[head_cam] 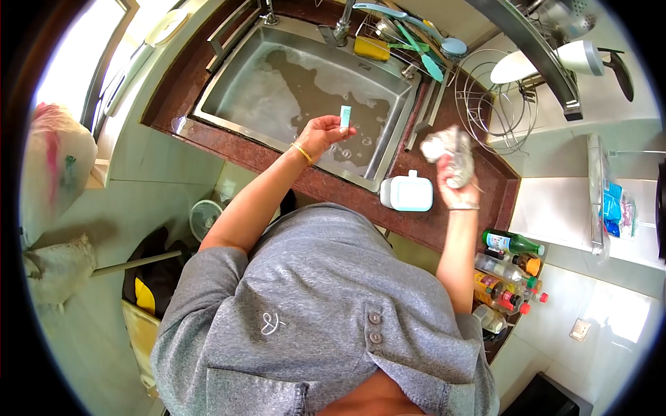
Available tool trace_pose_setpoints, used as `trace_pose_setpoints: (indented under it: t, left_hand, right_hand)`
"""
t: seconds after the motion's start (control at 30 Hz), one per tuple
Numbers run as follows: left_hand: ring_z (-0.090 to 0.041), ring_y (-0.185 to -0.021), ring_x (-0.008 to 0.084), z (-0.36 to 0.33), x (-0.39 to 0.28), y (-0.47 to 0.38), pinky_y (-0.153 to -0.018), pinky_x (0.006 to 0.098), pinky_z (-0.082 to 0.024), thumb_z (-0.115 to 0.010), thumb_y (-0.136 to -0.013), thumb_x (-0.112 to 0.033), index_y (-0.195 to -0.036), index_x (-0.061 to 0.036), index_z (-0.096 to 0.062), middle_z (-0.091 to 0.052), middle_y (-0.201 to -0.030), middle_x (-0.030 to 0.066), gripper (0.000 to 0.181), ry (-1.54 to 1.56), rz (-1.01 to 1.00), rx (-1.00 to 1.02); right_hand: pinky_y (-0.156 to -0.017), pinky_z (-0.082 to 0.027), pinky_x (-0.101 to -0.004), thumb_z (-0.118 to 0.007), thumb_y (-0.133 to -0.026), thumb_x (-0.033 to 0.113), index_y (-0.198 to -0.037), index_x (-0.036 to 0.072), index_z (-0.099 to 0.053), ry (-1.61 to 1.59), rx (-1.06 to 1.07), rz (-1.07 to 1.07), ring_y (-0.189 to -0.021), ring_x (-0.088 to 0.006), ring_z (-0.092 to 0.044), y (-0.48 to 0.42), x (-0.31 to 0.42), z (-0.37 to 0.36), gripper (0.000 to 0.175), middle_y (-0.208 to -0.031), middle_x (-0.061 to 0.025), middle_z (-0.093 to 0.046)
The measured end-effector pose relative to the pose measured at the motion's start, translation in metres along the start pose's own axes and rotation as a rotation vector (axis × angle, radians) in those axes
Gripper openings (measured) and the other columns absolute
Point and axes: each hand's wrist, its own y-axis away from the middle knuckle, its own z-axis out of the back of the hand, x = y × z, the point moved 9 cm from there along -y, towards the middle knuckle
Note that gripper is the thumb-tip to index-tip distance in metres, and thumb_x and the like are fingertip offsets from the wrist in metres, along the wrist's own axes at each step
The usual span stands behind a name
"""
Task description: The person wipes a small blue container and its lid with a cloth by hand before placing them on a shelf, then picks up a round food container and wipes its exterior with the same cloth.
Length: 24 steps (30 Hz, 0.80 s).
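Between the thumb and fingers of my left hand [325, 136] is a small pale-turquoise flat piece [345, 116], held upright over the front of the steel sink [382, 179]. Murky water with patches of foam stands in the sink. My right hand [458, 182] grips a crumpled whitish cloth [451, 151] above the dark red countertop to the right of the sink. Just left of that hand, a white and light-blue plastic container [411, 193] with a tab sits on the counter by the sink's corner.
A yellow sponge [371, 48] and a turquoise-headed brush [431, 67] are at the sink's back right. A wire rack [494, 104] stands on the right counter. Bottles, one a green bottle [512, 242], lie on a shelf below right. A faucet [341, 31] rises behind the sink.
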Motion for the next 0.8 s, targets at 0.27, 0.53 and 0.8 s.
trace_pose_setpoints:
  t: [0.27,0.53,0.8]
  left_hand:
    - [-0.060,-0.098,0.0138,-0.025,-0.016,0.025,-0.089,0.0273,-0.047,-0.062,-0.085,-0.002,-0.114,0.0027,-0.057,-0.065,-0.102,0.0070,0.030,-0.216,-0.049,0.077]
    - [-0.057,-0.092,0.0088,-0.017,-0.032,0.053,-0.084,0.0267,-0.046,-0.058,-0.082,0.005,-0.109,0.0029,-0.061,-0.065,-0.101,0.0025,0.027,-0.455,-0.145,0.099]
    - [-0.054,-0.101,0.0101,-0.019,-0.066,0.064,-0.093,0.0280,-0.043,-0.058,-0.087,0.000,-0.115,0.0017,-0.055,-0.060,-0.109,0.0022,0.028,-0.380,-0.223,0.172]
  right_hand:
    - [-0.092,-0.047,-0.0331,-0.065,-0.081,0.004,-0.124,0.007,-0.049,1.290,0.068,0.457,-0.103,-0.0258,-0.059,-0.076,-0.099,-0.071,0.046,-0.123,-0.0104,-0.054]
    - [-0.097,-0.043,-0.0345,-0.065,-0.066,-0.003,-0.112,0.014,-0.057,2.203,0.654,0.685,-0.118,-0.0337,-0.050,-0.075,-0.175,-0.138,0.049,-0.138,-0.0189,-0.041]
    - [-0.076,-0.051,-0.0371,-0.076,-0.066,0.011,-0.106,0.007,-0.052,1.997,0.480,0.688,-0.089,-0.0327,-0.064,-0.073,-0.183,-0.162,0.046,-0.095,-0.0159,-0.065]
